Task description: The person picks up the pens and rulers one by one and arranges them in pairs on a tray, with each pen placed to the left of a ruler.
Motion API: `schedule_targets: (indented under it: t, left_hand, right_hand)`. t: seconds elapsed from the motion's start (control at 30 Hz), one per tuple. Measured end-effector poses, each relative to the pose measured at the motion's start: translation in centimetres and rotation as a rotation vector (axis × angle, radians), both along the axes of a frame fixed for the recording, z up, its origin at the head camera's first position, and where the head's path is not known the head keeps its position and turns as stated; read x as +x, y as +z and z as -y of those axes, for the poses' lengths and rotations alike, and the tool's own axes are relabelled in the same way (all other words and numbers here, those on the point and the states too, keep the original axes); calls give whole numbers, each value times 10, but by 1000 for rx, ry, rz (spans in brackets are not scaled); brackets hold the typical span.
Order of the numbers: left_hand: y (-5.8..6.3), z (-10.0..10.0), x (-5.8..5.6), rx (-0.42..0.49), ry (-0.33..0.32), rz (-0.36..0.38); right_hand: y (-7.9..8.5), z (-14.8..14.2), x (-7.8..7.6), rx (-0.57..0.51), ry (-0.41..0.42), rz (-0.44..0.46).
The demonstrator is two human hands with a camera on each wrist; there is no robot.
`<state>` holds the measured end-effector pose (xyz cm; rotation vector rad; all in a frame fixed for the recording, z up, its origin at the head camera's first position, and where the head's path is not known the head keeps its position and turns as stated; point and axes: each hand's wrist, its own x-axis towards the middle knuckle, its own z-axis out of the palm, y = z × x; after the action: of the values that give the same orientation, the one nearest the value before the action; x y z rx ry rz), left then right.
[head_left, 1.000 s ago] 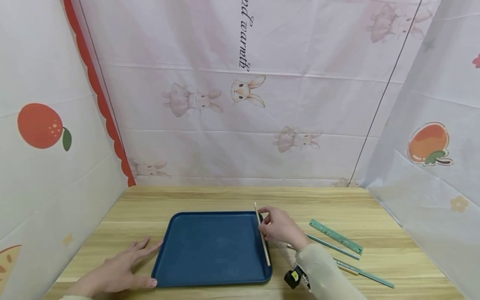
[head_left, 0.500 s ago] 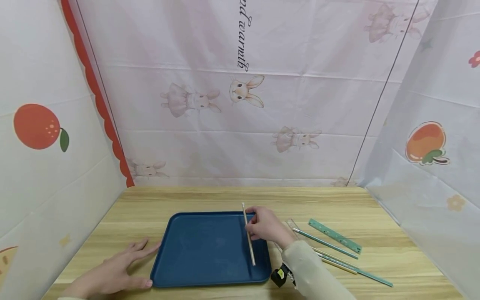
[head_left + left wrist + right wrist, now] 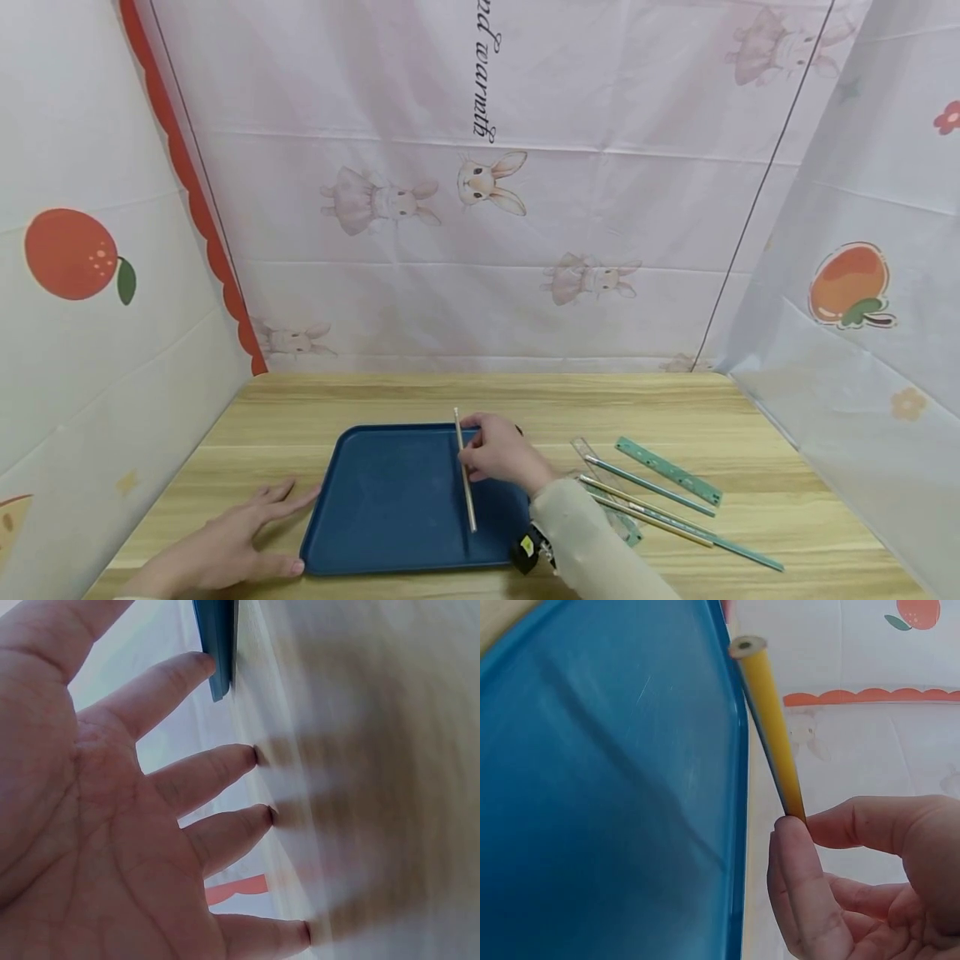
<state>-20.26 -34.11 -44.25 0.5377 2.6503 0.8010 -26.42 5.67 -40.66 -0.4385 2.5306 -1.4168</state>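
A yellow pencil (image 3: pixel 776 739) is pinched between the thumb and fingers of my right hand (image 3: pixel 498 452). It hangs over the dark blue tray (image 3: pixel 390 500), its shadow falling on the tray's floor. In the right wrist view its flat, unsharpened end faces the camera. My left hand (image 3: pixel 232 542) lies at the tray's left side with fingers spread; in the left wrist view the fingertips (image 3: pixel 251 755) rest on the table and one finger touches the tray's edge (image 3: pixel 216 645).
Right of the tray lie several pencils, among them a green one (image 3: pixel 652 485) and a yellow one (image 3: pixel 660 518). Near them are a green ruler (image 3: pixel 670 472) and a clear ruler (image 3: pixel 588 454). Printed cloth walls (image 3: pixel 420 308) close off the wooden table (image 3: pixel 600 400).
My right hand has carried the pencil leftward from the tray's right edge to over its right half. The pencils and rulers beneath the arm have come into view. My left hand stays put.
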Motion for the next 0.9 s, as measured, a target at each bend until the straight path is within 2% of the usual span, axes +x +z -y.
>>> schedule_targets:
  t: [0.33, 0.6, 0.9]
  left_hand:
    - [-1, 1, 2, -11, -3, -29]
    - [0, 0, 3, -62, -11, -51]
    - [0, -2, 3, -90, -10, -72]
  right_hand:
    - [0, 27, -2, -80, 15, 68]
    - [-3, 47, -3, -149, 9, 120]
    - [-4, 63, -4, -188, 4, 140]
